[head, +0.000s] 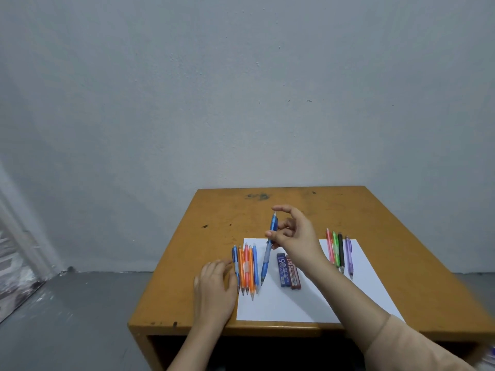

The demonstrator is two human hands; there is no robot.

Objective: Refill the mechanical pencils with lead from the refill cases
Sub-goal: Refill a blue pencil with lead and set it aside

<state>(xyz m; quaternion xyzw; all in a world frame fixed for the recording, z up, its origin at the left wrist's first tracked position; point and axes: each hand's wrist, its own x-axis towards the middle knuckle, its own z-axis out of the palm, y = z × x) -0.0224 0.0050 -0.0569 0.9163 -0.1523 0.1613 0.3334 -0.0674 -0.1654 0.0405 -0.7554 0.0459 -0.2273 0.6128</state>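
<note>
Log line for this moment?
right hand holds blue pencil tip-down | left hand rests by left pencil row | refill cases lie on paper

Blue pencil (267, 257) upright tip-down, 2 refill cases (284, 270) lying flat

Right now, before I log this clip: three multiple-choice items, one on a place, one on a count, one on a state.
1. Where do the cases lie? A on the paper; B on bare table; C on the floor.
2. How many pencils are in the right group? A two; B four; C six.
3. The right hand is: A flat, empty; B holding a blue pencil; C holding a case.
Answers: 1A, both lie on the white sheet; 2B, pink, green, black, purple; 3B, it pinches the barrel.
</note>
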